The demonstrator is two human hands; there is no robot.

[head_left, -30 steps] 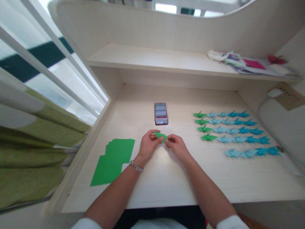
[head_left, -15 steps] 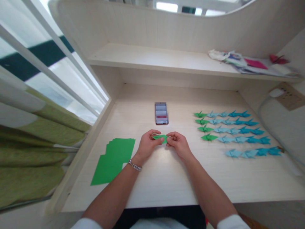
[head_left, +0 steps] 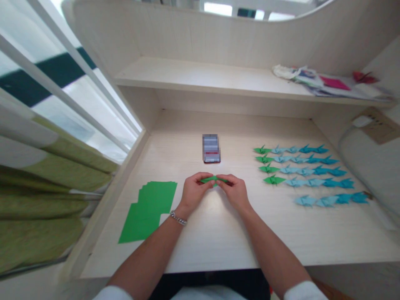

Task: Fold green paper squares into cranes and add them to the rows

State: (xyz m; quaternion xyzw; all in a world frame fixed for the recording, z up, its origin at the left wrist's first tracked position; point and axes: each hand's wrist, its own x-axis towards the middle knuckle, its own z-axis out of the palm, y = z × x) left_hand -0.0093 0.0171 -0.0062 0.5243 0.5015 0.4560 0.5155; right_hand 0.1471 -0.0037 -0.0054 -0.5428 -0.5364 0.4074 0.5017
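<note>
A small folded piece of green paper [head_left: 211,179] is pinched between both my hands above the middle of the desk [head_left: 218,233]. My left hand [head_left: 194,193], with a metal bracelet on the wrist, grips its left end with closed fingers. My right hand [head_left: 234,191] grips its right end, fingers closed too. A stack of flat green paper sheets [head_left: 148,209] lies to the left of my hands. Rows of finished paper cranes, green [head_left: 267,168], light blue [head_left: 292,171] and darker blue [head_left: 325,171], lie to the right.
A phone [head_left: 211,148] lies face up just beyond my hands. The shelf [head_left: 203,77] above holds papers and a red paper figure [head_left: 328,83] at the right. A window rail and green curtain [head_left: 46,187] run along the left. A wall socket with a cable [head_left: 371,125] is at the right.
My hands have drawn closer together over the green paper, and it has turned flatter and narrower between my fingertips. Everything else stays put.
</note>
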